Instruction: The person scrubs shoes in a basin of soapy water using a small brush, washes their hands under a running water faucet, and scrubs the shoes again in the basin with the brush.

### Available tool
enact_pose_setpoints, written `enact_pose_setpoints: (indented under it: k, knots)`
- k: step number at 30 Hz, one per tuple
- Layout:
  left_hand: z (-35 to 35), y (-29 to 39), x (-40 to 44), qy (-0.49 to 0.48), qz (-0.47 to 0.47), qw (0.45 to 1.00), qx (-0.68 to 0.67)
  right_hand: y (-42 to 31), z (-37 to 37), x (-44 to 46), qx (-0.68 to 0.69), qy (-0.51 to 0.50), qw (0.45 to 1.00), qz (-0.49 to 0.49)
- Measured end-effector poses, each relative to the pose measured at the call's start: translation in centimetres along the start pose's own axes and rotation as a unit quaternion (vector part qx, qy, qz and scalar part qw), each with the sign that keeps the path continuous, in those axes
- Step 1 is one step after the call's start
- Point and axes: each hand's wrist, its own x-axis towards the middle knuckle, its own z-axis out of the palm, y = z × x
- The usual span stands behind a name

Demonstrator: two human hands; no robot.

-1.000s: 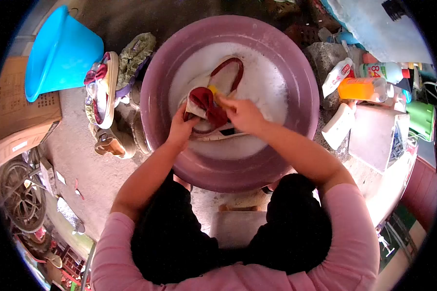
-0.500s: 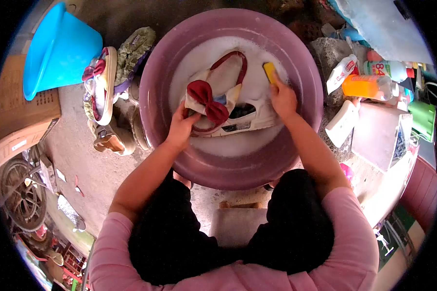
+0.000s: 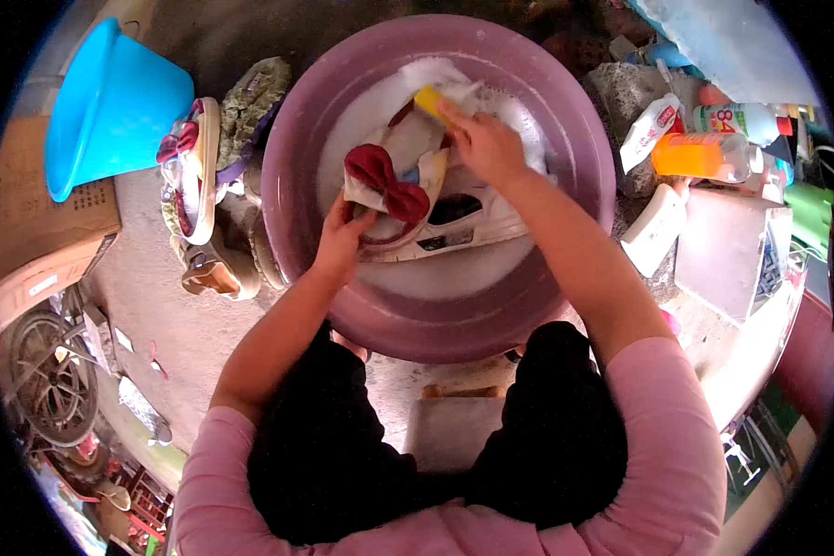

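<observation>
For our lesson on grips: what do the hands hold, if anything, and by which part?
The left hand holds the sandal at the side of its strap, beside the red bow; the right hand holds the yellow block by its end nearer the person.

Layout about the basin (image 3: 296, 176): it stands before the person's knees (image 3: 324, 417), between which a stool (image 3: 454, 434) lies, and contains suds (image 3: 426, 281) and a shoe (image 3: 389, 190), with the left hand (image 3: 341, 239) at the shoe's left side and the right hand (image 3: 486, 146) holding a small block (image 3: 428, 100) at its far end. To the left lie a second shoe (image 3: 206, 171), a bucket (image 3: 120, 111) beyond it, a carton (image 3: 51, 218) at the outer edge and, nearer the person, a wheel (image 3: 56, 378). To the right, a pouch (image 3: 651, 134) lies left of two neighbouring bottles (image 3: 700, 157), with a box (image 3: 723, 250) on their near side.
</observation>
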Motion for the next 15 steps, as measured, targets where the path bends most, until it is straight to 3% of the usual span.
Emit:
enact_pose_setpoints:
  k: [3, 6, 8, 11, 14, 15]
  knots:
    - [0.4, 0.7, -0.1, 0.007, -0.025, 0.996, -0.085, -2.1, 0.5, 0.0, 0.085, -0.017, 0.994, 0.066]
    - [1.8, 2.7, -1.5, 0.087, -0.076, 0.993, -0.028, -3.5, 1.9, -3.1, 0.139, -0.061, 0.988, -0.019]
    - [0.4, 0.2, -0.6, 0.032, -0.052, 0.998, -0.015, -2.3, 2.6, -3.5, 0.139, -0.088, 0.984, -0.063]
    - [0.5, 0.6, -0.6, 0.010, -0.034, 0.999, -0.032, 0.0, 0.5, 0.2, 0.050, -0.070, 0.996, 0.031]
    - [0.3, 0.4, -0.4, 0.007, -0.039, 0.996, -0.075, -0.6, 0.6, 0.6, 0.073, -0.002, 0.997, 0.035]
    - [0.2, 0.3, -0.2, 0.003, -0.040, 0.995, -0.092, -1.4, 1.0, -0.2, 0.100, -0.062, 0.992, 0.050]
